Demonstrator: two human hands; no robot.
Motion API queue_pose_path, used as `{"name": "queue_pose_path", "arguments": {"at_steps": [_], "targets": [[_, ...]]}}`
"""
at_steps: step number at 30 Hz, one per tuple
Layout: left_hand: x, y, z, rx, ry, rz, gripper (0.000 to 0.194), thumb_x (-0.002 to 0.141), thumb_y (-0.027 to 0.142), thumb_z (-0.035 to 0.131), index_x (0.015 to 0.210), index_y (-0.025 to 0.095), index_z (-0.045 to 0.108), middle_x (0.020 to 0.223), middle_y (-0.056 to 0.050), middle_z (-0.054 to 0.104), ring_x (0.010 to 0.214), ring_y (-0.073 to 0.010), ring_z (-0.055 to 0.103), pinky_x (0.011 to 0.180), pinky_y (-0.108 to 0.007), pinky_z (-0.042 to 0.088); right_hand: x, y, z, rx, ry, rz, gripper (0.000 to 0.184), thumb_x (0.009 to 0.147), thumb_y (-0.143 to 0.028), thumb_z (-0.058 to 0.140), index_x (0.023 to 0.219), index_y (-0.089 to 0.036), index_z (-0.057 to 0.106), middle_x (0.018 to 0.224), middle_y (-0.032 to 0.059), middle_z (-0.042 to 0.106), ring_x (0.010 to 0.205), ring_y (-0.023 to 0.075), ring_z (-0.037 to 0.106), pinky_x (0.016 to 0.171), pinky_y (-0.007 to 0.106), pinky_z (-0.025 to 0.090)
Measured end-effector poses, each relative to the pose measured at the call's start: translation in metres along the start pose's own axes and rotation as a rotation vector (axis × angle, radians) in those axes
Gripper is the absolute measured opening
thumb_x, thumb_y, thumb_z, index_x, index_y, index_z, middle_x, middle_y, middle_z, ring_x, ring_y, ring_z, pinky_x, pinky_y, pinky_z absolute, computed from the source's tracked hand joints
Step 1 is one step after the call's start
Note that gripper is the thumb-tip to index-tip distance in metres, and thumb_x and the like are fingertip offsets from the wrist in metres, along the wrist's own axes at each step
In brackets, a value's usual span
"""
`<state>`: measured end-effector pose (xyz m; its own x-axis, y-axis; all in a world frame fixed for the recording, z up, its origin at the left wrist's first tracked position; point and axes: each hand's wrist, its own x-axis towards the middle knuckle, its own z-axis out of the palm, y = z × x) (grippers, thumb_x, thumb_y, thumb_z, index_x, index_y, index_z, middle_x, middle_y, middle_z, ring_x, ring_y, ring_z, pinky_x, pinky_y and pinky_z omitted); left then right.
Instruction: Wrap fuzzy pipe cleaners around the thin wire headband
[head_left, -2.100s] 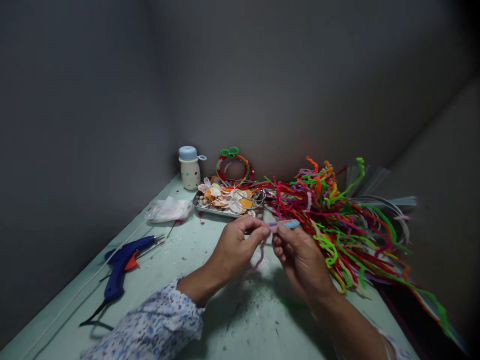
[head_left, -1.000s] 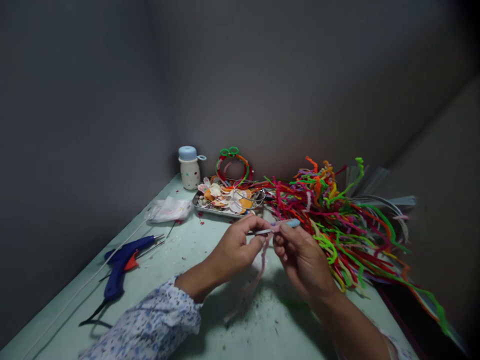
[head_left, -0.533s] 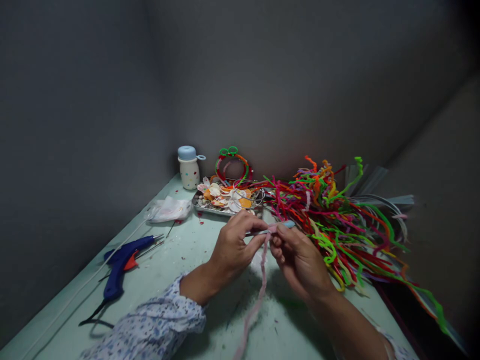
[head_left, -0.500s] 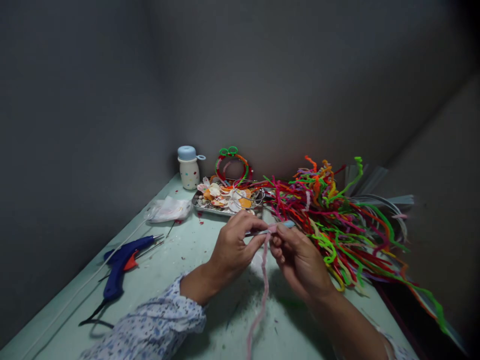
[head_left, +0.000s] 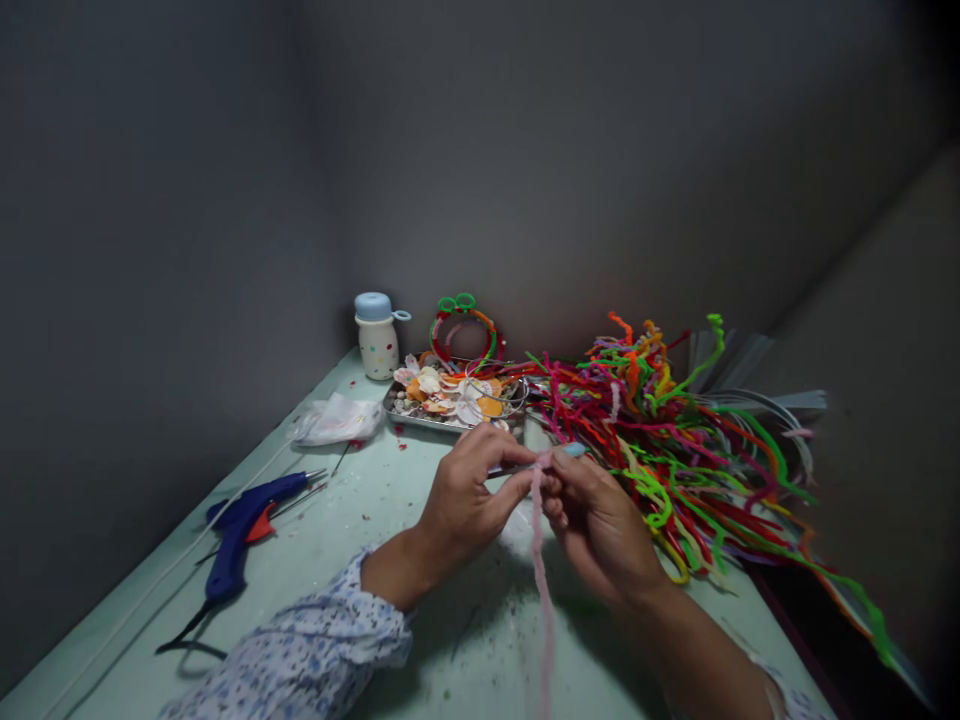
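Observation:
My left hand (head_left: 476,488) is closed in a pinch around a thin, dark stick-like piece, mostly hidden by the fingers. My right hand (head_left: 604,515) pinches the other side, where a light blue tip (head_left: 574,450) pokes out past the thumb. Between both sets of fingertips, a fuzzy pink pipe cleaner (head_left: 540,560) is wrapped on the stick, and its long tail hangs down toward me. Whether the blue tip and the dark stick are one piece, I cannot tell.
A metal tray (head_left: 427,424) of flower-shaped pieces stands behind my hands, beside a wrapped headband (head_left: 495,340) and a bottle (head_left: 377,345). Pipe cleaners (head_left: 660,430) pile up on the right. At left lie a blue glue gun (head_left: 232,540) and a plastic bag (head_left: 341,418).
The pink tail has swung to the right and hangs straighter. Both hands keep nearly the same place and grip, while less of the blue tip shows.

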<state>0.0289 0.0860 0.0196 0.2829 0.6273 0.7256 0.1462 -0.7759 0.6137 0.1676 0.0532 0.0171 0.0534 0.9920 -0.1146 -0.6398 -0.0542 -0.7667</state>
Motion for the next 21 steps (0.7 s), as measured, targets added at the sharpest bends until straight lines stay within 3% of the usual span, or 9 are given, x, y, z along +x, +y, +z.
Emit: {"name": "queue_pose_path", "arguments": {"at_steps": [11,21], "targets": [[-0.0010,0.0008,0.0008,-0.068,0.011,-0.168,0.006,0.080,0.019,0.064,0.076,0.016,0.062,0.077,-0.002,0.059,0.076,-0.0140,0.056,0.073,-0.027,0.044,-0.0005,0.0023,-0.0018,-0.065,-0.042,-0.042,0.019,0.069,-0.029,0.076,0.071,-0.016,0.063,0.058,-0.0029,0.057,0.047,0.0050,0.046,0.043,0.014,0.037],[0.0015,0.0052,0.0007,-0.185,-0.056,-0.362,0.011,0.081,0.026,0.064,0.078,0.016,0.063,0.078,-0.001,0.060,0.076,-0.0138,0.056,0.072,-0.026,0.043,0.0002,0.0018,-0.0026,-0.103,-0.016,-0.040,0.020,0.071,-0.031,0.075,0.070,-0.015,0.062,0.059,-0.0017,0.057,0.049,0.0049,0.046,0.042,0.013,0.035]]}}
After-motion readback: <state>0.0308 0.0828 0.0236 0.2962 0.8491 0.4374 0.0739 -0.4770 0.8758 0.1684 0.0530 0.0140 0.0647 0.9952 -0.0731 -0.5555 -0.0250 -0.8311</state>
